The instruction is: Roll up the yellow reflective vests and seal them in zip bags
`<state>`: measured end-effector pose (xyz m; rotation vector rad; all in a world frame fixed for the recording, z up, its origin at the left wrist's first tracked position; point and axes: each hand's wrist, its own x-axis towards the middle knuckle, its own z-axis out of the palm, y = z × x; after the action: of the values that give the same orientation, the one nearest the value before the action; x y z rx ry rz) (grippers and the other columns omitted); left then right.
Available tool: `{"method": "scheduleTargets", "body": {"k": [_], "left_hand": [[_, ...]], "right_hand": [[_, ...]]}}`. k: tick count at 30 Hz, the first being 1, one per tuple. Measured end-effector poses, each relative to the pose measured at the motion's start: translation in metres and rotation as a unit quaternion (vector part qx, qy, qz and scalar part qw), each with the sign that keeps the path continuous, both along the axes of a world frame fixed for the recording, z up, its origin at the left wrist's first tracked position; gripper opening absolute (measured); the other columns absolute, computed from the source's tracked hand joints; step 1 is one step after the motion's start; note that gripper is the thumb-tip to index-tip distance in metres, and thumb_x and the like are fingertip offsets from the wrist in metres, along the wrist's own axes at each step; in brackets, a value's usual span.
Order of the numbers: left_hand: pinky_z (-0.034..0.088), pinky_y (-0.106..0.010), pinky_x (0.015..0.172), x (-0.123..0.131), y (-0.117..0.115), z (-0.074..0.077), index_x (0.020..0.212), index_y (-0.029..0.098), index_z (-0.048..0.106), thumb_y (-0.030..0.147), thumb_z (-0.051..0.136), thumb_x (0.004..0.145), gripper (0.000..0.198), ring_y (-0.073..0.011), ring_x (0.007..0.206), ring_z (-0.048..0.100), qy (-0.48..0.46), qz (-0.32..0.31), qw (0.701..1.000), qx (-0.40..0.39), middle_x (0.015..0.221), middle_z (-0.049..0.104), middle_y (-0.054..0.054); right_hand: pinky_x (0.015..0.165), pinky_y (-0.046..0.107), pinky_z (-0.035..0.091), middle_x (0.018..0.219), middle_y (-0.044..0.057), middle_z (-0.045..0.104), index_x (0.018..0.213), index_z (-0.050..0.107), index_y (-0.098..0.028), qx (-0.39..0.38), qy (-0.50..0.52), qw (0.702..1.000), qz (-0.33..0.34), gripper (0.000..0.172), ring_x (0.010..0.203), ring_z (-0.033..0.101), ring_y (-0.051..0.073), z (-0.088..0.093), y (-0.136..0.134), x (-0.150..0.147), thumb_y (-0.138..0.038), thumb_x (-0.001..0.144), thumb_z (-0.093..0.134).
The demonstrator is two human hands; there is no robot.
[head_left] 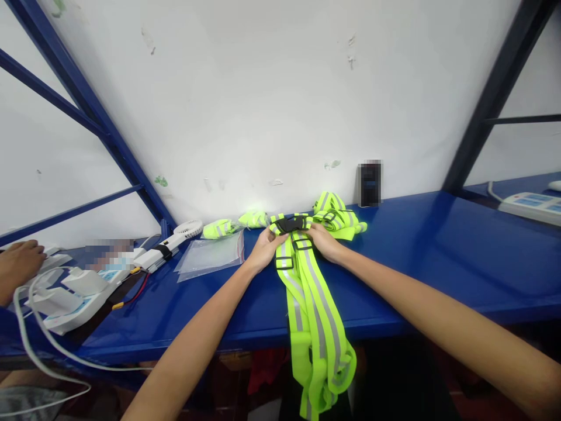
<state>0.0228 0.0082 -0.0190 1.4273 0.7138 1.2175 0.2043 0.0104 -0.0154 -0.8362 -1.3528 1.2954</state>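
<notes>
A neon-yellow reflective vest [322,316] made of straps hangs from between my hands over the table's front edge. Grey reflective stripes run along its straps, and black adjuster slides sit near the top. My left hand [265,248] grips it to the left of a black buckle [291,225]; my right hand [324,242] grips it to the right. The buckle spans the gap between the hands and looks fastened. Behind my right hand lies another bundle of neon straps [335,216]. My fingertips are partly hidden by the straps.
Two neon bundles, one a folded packet [219,228], lie by the wall near clear zip bags [213,254]. A small white fan [188,228], a power strip [83,301] and cables are at left, near another person's hand [21,263]. A dark phone-like object [370,184] leans on the wall.
</notes>
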Motion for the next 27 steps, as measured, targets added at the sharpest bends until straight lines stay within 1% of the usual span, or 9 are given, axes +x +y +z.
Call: {"method": "scheduleTargets", "body": {"k": [2,4,6,9,11,14,17,22,27], "left_hand": [[0.051,-0.04,0.09,-0.001,-0.001,0.001,0.113,0.016,0.058,0.035,0.079,0.069,0.052,-0.0268,0.102,0.066,0.005,0.006,1.0,0.015,0.11,0.07,-0.01],[0.05,-0.039,0.091,-0.003,-0.001,0.002,0.114,0.017,0.058,0.031,0.08,0.066,0.055,-0.0264,0.103,0.066,0.013,-0.008,1.0,0.026,0.113,0.069,-0.009],[0.051,-0.037,0.089,-0.004,0.0,0.001,0.115,0.017,0.059,0.031,0.077,0.068,0.052,-0.0263,0.103,0.066,0.015,-0.014,1.0,0.016,0.112,0.07,-0.008],[0.053,-0.036,0.083,-0.004,0.003,-0.001,0.113,0.017,0.062,0.037,0.069,0.075,0.043,-0.0261,0.098,0.067,0.008,0.017,1.0,-0.015,0.106,0.072,-0.006],[0.052,-0.036,0.084,-0.002,0.005,-0.001,0.112,0.017,0.063,0.039,0.069,0.075,0.043,-0.0258,0.098,0.067,0.003,0.038,0.999,-0.004,0.106,0.072,-0.007],[0.051,-0.037,0.087,-0.001,0.003,0.002,0.109,0.015,0.064,0.037,0.073,0.074,0.043,-0.0257,0.098,0.066,0.013,0.058,0.998,0.033,0.108,0.071,-0.008],[0.051,-0.039,0.088,0.0,0.0,0.006,0.105,0.014,0.065,0.036,0.073,0.074,0.039,-0.0259,0.098,0.065,0.036,0.069,0.996,0.051,0.107,0.071,-0.008],[0.051,-0.04,0.087,0.003,-0.004,0.01,0.105,0.014,0.064,0.036,0.075,0.071,0.041,-0.0263,0.098,0.065,0.047,0.067,0.995,0.054,0.105,0.072,-0.009],[0.051,-0.039,0.09,0.004,-0.003,0.008,0.107,0.014,0.062,0.031,0.073,0.073,0.04,-0.0262,0.102,0.065,0.048,0.07,0.994,0.064,0.11,0.07,-0.01]], "right_hand": [[0.081,0.038,0.052,0.085,0.005,0.075,0.089,0.072,-0.017,-0.01,0.022,1.0,0.008,0.027,0.081,0.068,0.025,0.0,0.0,-0.001,-0.038,0.072,0.068],[0.078,0.038,0.052,0.084,0.006,0.075,0.09,0.072,-0.017,-0.018,0.035,0.999,0.014,0.029,0.082,0.068,0.026,-0.001,0.0,-0.003,-0.039,0.071,0.069],[0.075,0.038,0.053,0.082,0.006,0.074,0.09,0.071,-0.017,-0.032,0.048,0.998,0.016,0.028,0.08,0.068,0.026,-0.001,-0.001,-0.004,-0.038,0.07,0.07],[0.074,0.038,0.052,0.08,0.006,0.074,0.085,0.071,-0.017,-0.053,0.056,0.997,0.019,0.025,0.075,0.068,0.024,-0.001,-0.002,-0.004,-0.037,0.069,0.072],[0.073,0.036,0.051,0.075,0.004,0.072,0.08,0.07,-0.016,-0.054,0.034,0.998,0.024,0.023,0.071,0.066,0.023,-0.001,-0.003,-0.004,-0.037,0.069,0.073],[0.065,0.031,0.047,0.068,0.002,0.069,0.072,0.067,-0.015,-0.037,-0.031,0.999,0.019,0.024,0.065,0.062,0.019,-0.003,-0.002,-0.002,-0.039,0.069,0.072],[0.059,0.028,0.043,0.065,0.001,0.066,0.069,0.065,-0.015,-0.006,-0.08,0.997,0.007,0.028,0.062,0.057,0.017,-0.003,-0.002,0.0,-0.042,0.07,0.07],[0.061,0.028,0.042,0.067,0.001,0.065,0.068,0.065,-0.014,0.044,-0.1,0.994,-0.008,0.029,0.065,0.056,0.017,-0.002,-0.002,0.002,-0.043,0.071,0.068],[0.058,0.027,0.039,0.066,0.001,0.063,0.069,0.063,-0.014,0.086,-0.134,0.987,-0.037,0.028,0.063,0.053,0.016,-0.002,0.0,0.003,-0.042,0.072,0.065]]}}
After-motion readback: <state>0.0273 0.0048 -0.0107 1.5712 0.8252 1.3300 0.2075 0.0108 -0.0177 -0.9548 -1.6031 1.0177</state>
